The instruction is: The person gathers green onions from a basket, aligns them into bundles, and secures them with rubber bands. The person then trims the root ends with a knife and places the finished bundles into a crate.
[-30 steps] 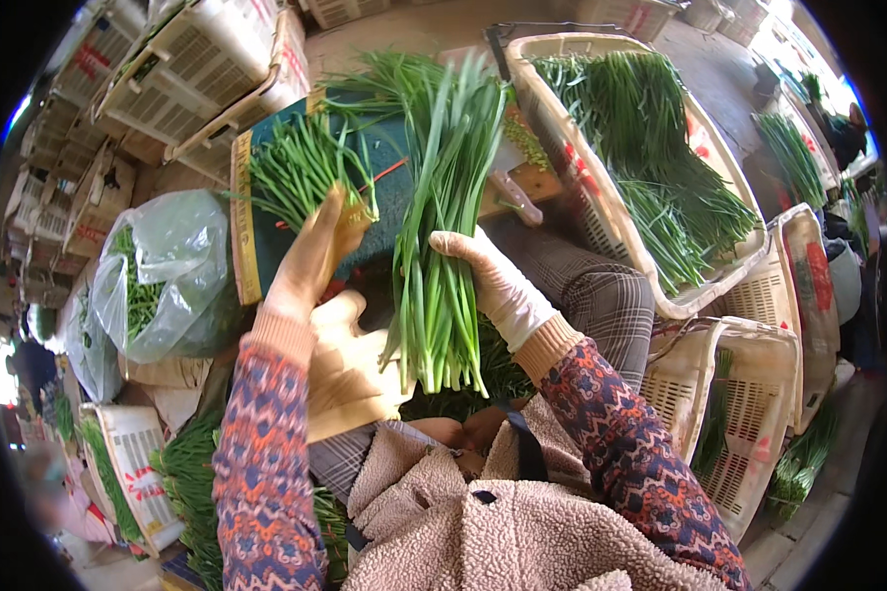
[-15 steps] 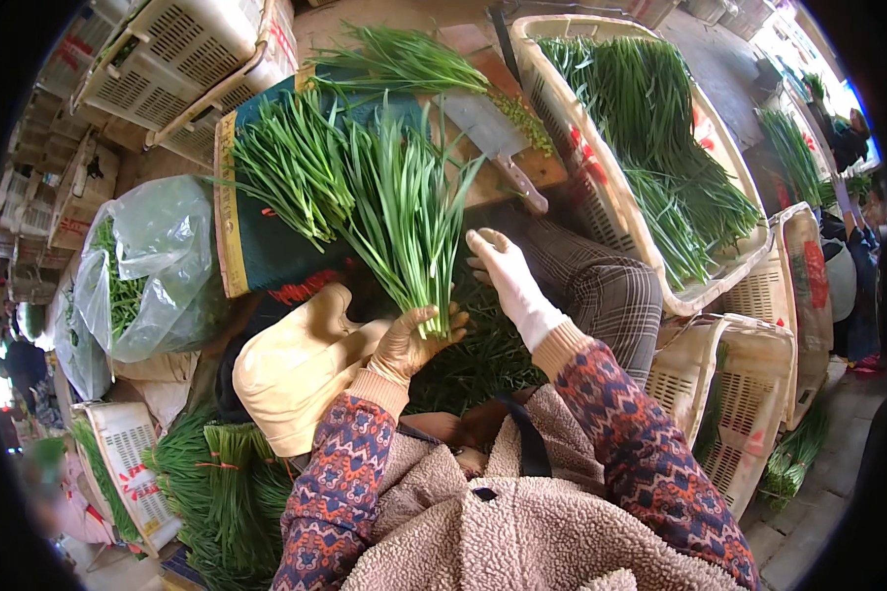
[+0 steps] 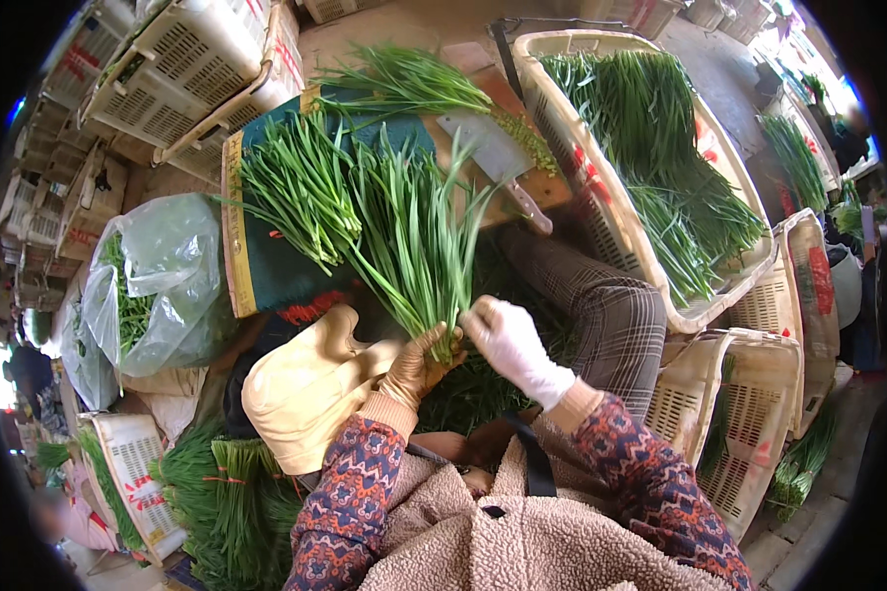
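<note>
The right hand, apart from the stalks half a second ago, is now brought against the lower right edge of the bunch of long green leaves, so that its pale ends are met from both sides instead of being held from one only. The bunch itself is little moved: it is slanted across the near edge of the teal surface, its tips fanned away from the body, beside a second bunch laid to its left. By the left hand the stalk ends are grasped low down, with the fingers wrapped round them. The right hand is angled inward from its wrist, its fingers curled toward the stalks; whether any stalk is pinched by them cannot be told. Beyond, a cleaver is rested on a wooden board, and more leaves are held by the crate at the right
</note>
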Demonstrator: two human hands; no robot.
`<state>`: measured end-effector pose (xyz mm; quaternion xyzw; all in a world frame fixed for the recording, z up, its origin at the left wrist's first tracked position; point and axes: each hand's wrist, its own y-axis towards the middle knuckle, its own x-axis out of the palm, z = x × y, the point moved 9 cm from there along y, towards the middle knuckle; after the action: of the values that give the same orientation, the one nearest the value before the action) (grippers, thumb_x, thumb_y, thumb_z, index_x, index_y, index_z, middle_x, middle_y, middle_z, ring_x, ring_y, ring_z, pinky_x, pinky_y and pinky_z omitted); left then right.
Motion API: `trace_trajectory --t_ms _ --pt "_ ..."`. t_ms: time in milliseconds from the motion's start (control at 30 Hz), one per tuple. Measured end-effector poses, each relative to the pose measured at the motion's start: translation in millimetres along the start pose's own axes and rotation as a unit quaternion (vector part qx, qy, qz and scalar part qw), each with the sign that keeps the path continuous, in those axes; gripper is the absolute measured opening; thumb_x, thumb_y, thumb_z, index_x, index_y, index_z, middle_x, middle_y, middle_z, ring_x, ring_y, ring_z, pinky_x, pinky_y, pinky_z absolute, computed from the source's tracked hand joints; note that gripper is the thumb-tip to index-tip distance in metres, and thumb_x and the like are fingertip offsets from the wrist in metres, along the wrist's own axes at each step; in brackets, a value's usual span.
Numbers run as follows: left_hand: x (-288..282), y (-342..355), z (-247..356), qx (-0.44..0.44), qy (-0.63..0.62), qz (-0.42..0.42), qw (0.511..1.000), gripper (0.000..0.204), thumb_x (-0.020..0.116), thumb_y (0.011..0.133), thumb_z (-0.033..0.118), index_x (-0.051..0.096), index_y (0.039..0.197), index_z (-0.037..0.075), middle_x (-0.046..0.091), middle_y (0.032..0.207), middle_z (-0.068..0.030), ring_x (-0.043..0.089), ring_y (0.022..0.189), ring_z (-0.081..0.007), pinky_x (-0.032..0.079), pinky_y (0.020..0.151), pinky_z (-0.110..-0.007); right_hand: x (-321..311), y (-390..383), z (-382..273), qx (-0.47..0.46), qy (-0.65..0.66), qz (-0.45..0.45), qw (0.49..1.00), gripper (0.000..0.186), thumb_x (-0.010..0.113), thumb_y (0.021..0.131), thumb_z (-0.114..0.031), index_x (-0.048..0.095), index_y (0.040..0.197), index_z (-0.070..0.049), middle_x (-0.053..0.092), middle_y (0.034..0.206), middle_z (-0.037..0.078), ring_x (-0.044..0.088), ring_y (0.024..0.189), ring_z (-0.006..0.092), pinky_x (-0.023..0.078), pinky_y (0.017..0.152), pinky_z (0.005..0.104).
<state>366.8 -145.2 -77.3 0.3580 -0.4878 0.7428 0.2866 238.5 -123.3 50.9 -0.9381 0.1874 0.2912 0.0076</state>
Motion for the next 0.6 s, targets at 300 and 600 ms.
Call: trace_trajectory --t_ms 300,600 --pt "-12.4 1.8 -2.0 0.055 0.061 0.08 0.993 0.017 0.068 0.082 0.007 0.062 0.098 0.003 0.064 0.088 -0.0047 0.062 0.081 -0.0167 0.053 0.074 -0.028 34.0 -33.7 -29.7 -0.175 -0.09 -0.133 0.971 0.02 0.06 0.085 -0.023 0.056 0.074 -0.007 0.056 0.064 0.012 0.058 0.056 0.0324 0.046 0.049 0.0412" --pt "11.0 -114.5 71.7 0.126 0.391 0.135 0.902 0.017 0.065 0.083 0.006 0.061 0.099 0.001 0.059 0.082 -0.0032 0.052 0.066 -0.0096 0.041 0.055 -0.024 -58.2 -5.5 -49.5 -0.091 0.1 -0.057 0.989 0.019 0.067 0.078 -0.004 0.065 0.096 -0.003 0.061 0.07 0.006 0.06 0.062 0.0153 0.05 0.06 0.0269"
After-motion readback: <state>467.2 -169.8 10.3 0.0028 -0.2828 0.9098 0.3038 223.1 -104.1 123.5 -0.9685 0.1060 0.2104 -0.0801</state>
